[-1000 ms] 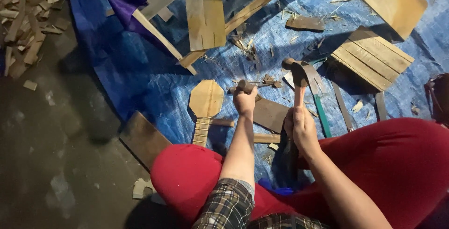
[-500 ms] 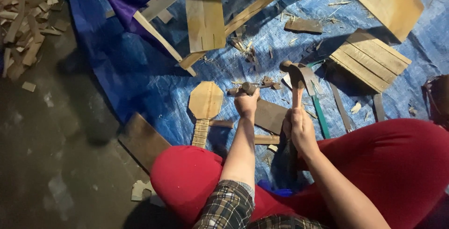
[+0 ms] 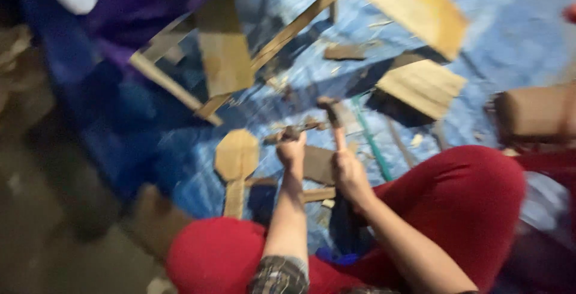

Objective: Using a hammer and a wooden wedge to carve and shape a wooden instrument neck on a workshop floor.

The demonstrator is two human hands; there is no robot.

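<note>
The left hand (image 3: 292, 150) has its fingers clamped on a small wood piece (image 3: 297, 131), pinned down on the blue tarp (image 3: 198, 180) just ahead of the knees. The right hand (image 3: 350, 174) grips a hammer (image 3: 333, 114), head raised beside that piece — a striking step, it seems. The blow calls for a steady hold — the view is blurred.
</note>
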